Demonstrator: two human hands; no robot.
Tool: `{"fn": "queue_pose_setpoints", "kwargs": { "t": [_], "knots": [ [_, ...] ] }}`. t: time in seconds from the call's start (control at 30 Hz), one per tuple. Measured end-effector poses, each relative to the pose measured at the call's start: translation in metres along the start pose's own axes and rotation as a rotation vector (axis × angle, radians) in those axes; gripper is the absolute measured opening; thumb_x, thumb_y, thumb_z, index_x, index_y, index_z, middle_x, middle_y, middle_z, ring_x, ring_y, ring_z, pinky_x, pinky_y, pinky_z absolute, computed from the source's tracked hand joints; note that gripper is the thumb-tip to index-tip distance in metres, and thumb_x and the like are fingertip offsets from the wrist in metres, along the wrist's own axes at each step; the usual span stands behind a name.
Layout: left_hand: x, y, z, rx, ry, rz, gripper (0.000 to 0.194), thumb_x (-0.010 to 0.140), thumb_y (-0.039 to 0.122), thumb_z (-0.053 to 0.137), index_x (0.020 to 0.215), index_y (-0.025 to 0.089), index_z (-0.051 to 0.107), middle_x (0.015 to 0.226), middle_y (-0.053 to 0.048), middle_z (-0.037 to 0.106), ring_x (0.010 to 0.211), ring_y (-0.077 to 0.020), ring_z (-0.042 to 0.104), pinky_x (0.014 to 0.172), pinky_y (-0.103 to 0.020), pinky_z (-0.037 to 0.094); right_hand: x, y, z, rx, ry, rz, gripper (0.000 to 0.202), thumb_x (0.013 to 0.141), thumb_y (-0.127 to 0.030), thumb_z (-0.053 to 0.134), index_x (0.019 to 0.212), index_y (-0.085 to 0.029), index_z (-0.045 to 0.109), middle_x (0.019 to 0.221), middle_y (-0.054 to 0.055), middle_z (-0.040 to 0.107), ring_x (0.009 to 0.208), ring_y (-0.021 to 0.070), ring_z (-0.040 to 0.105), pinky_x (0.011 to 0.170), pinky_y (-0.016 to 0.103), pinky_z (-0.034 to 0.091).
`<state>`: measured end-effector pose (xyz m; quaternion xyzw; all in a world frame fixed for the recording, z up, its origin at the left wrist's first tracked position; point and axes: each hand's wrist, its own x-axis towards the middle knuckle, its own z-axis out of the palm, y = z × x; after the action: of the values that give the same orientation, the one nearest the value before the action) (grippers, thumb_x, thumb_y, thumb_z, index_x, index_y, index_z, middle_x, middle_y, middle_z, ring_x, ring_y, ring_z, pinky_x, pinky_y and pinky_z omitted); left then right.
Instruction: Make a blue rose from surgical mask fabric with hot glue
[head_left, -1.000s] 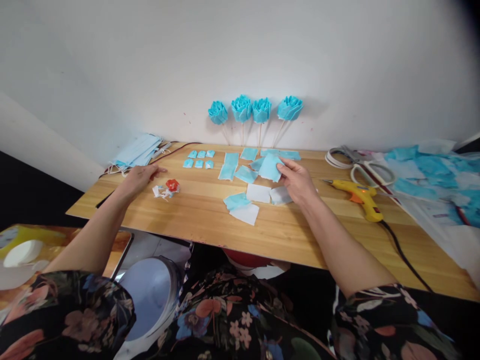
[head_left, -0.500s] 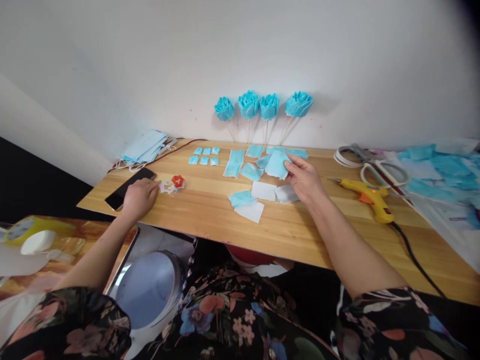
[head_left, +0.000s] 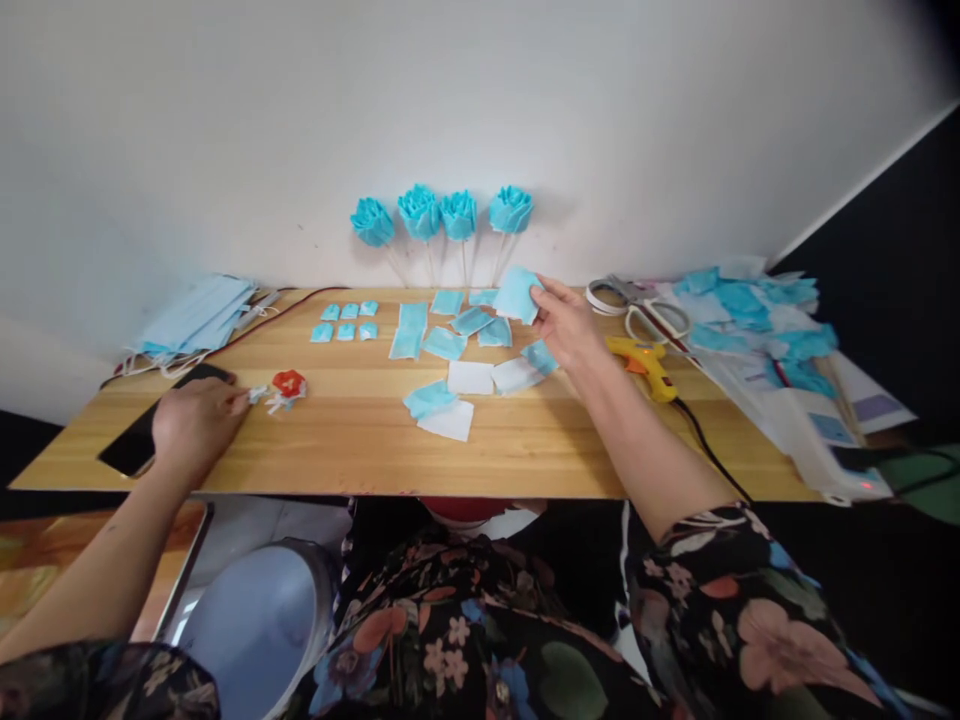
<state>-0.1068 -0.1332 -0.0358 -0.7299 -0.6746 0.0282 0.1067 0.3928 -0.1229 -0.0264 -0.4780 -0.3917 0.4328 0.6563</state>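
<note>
My right hand (head_left: 566, 318) pinches a light-blue fabric piece (head_left: 517, 294), lifted over other cut pieces. Blue and white pieces, among them a white one (head_left: 470, 378), lie spread on the wooden table (head_left: 360, 440). My left hand (head_left: 196, 425) rests over a black phone (head_left: 139, 440), fingers together at some small white scraps (head_left: 259, 393); whether it grips one is too small to tell. Beside these scraps sits a small red item (head_left: 289, 383). Several small folded blue pieces (head_left: 346, 331) are set out in two rows behind.
Several blue fabric flowers on sticks (head_left: 418, 211) lean on the wall. A yellow glue gun (head_left: 646, 367), scissors (head_left: 656, 318) and a blue scrap pile (head_left: 750, 305) are at right. Face masks (head_left: 199, 315) lie at back left; a round bin (head_left: 255, 620) stands below.
The view has swung to the right. My right hand has lifted the blue piece up off the other pieces. My left hand stays by the white scraps.
</note>
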Motion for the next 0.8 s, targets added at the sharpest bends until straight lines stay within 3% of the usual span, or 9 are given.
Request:
{"fn": "queue_pose_setpoints", "kwargs": {
  "t": [0.13,0.37,0.63,0.8],
  "knots": [
    [0.006,0.004,-0.011,-0.133,-0.035,-0.127,0.039,0.085,0.05,0.042,0.076,0.021,0.066,0.093,-0.01,0.071,0.086,-0.0278,0.063,0.059,-0.03,0.035,-0.001,-0.009,-0.011,-0.018,0.015,-0.015,0.042,0.065,-0.043,0.084,0.103,-0.027,0.075,0.105,0.002,0.077,0.107,0.0235,0.07,0.088,0.037,0.058],
    [0.015,-0.001,-0.019,-0.217,-0.045,-0.134,0.043,0.084,0.053,0.045,0.082,0.017,0.068,0.091,-0.011,0.069,0.084,-0.0263,0.061,0.063,-0.031,0.037,-0.012,-0.004,-0.012,-0.031,-0.001,0.008,0.044,0.062,-0.048,0.086,0.1,-0.028,0.076,0.106,0.001,0.077,0.105,0.0254,0.07,0.086,0.04,0.059],
    [0.03,-0.016,-0.014,-0.144,-0.017,0.154,0.039,0.091,0.031,0.036,0.103,0.013,0.068,0.109,-0.014,0.07,0.106,-0.0282,0.059,0.089,-0.035,0.044,-0.011,0.006,-0.008,-0.042,-0.058,0.011,0.046,0.062,-0.05,0.086,0.101,-0.029,0.074,0.101,0.002,0.078,0.106,0.0288,0.07,0.085,0.045,0.059],
    [0.033,-0.016,-0.023,-0.138,-0.006,0.29,0.044,0.088,0.02,0.037,0.114,0.005,0.07,0.119,-0.02,0.067,0.111,-0.0302,0.056,0.099,-0.039,0.041,-0.015,0.002,-0.004,-0.007,-0.061,0.019,0.042,0.061,-0.046,0.087,0.097,-0.029,0.075,0.1,0.003,0.078,0.107,0.0296,0.069,0.088,0.046,0.058]
  ]
}}
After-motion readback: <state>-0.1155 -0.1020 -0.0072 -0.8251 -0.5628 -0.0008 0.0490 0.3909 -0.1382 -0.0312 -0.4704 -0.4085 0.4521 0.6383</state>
